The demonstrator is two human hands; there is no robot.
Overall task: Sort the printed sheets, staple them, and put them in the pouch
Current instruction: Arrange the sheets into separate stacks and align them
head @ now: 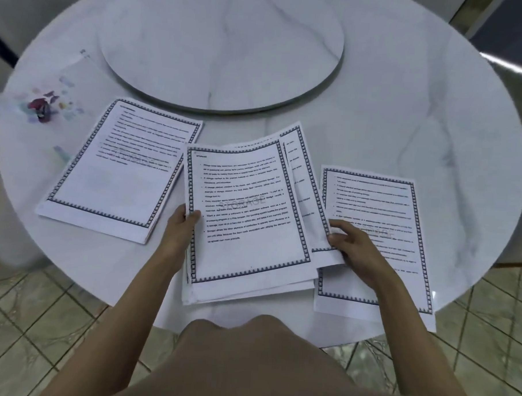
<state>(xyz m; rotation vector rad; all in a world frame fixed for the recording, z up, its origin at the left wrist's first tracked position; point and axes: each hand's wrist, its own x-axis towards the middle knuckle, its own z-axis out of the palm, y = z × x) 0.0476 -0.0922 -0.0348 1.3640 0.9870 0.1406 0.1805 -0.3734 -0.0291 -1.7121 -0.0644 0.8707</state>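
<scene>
Three lots of printed sheets with dark patterned borders lie on the white round table (406, 120). The middle stack (247, 215) is fanned, its top sheet headed "STORAGE". My left hand (184, 224) pinches the left edge of that top sheet, thumb on the page. My right hand (352, 246) grips the lower right edge of a sheet pulled out from under the stack. A second pile (120, 167) lies to the left, and a single sheet (382, 209) lies to the right under my right wrist. The clear pouch (45, 98) with small colourful prints lies at the far left. I see no stapler.
A raised marble turntable (221, 43) fills the table's centre behind the papers. Tiled floor (39, 323) shows below the near table edge. A pale chair (10, 222) stands at the left, dark furniture at the upper right.
</scene>
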